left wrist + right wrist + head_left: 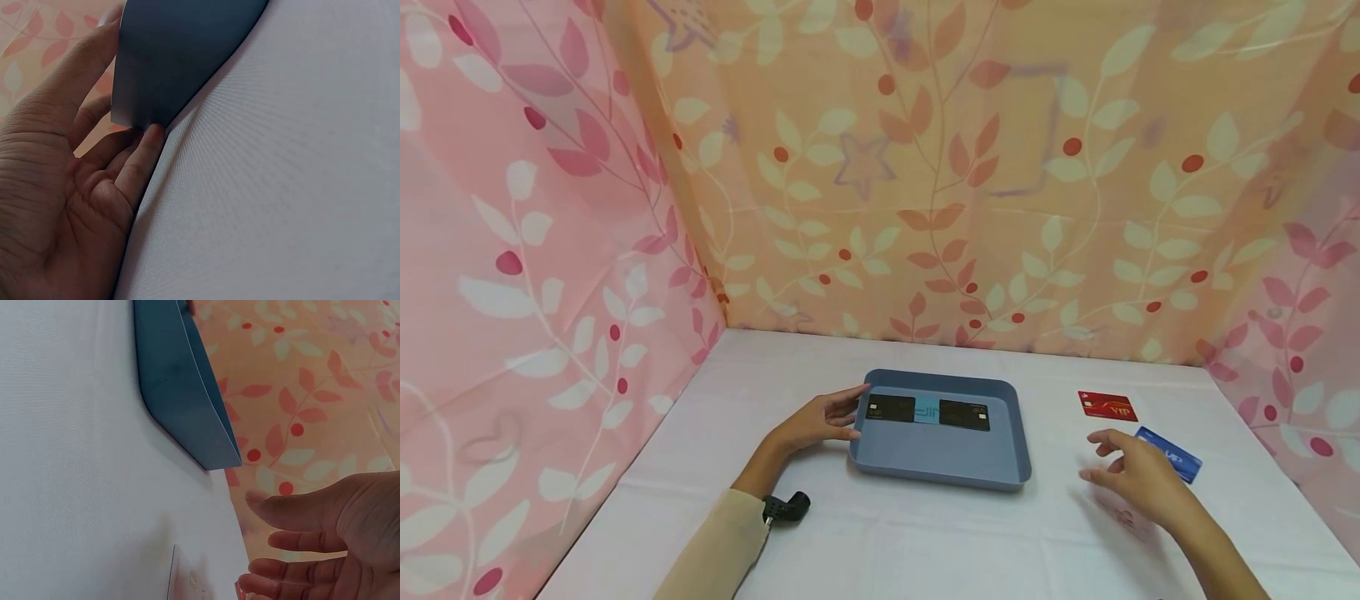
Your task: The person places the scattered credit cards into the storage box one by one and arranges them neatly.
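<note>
Tray [925, 452], blue-grey, mid-desk [887, 550] in head view. Two black cards [891, 408] lie inside near the far wall, light-blue card [927, 410] between them. Left hand [816, 422] at tray's left end, fingers loosely bent, touching it, not clenched. Right hand [1138, 479] apart from tray, right of it; fingers slack, nothing held. Red card [1107, 406] beyond that hand; dark-blue card [1180, 458] just beside it; pale card [1126, 517] beneath, on desk.

Left wrist view: thumb by tray's rim, one fingertip low against its wall.

Right wrist view: fingers released, tray corner near thumb tip; pale card partly in frame below. Leaf-patterned cloth [325, 400] behind.
</note>
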Available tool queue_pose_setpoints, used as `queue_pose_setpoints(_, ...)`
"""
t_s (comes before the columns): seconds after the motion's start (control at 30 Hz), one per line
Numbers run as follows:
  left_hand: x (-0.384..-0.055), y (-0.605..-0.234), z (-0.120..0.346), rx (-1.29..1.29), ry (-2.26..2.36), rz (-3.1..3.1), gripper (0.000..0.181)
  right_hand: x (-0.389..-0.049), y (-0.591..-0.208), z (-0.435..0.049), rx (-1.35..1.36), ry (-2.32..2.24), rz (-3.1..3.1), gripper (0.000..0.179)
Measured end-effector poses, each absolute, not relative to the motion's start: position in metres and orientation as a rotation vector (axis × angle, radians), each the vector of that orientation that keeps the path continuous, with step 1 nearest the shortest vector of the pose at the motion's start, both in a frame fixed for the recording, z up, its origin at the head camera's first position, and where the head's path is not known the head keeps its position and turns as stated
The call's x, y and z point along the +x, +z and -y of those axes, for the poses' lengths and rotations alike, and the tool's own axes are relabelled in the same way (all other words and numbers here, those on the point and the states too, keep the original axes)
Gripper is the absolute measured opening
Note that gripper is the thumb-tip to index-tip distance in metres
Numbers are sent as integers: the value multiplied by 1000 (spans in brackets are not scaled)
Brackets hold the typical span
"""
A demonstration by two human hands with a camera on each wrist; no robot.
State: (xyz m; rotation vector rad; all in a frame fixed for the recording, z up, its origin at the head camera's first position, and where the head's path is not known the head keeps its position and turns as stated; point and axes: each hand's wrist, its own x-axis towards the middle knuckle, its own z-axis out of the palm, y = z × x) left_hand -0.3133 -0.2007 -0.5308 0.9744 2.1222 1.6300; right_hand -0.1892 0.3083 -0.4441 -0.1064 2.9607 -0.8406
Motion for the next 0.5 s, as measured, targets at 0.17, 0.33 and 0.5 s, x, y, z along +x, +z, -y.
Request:
queue_pose_setpoints(0.17, -313, -530, 201, 991, 1634, -2108, 86, -191, -446, -314, -114, -811, -2936, 65)
queue_pose_setpoints(0.33, -313, -530, 201, 977, 1633, -2109, 86, -190, -446, -321, -120, -766, -2906, 66)
queue_pose_setpoints(0.5, -312, -529, 201, 969, 1641, -2103, 85, -190, -448, -327, -68, -710, -2855, 66)
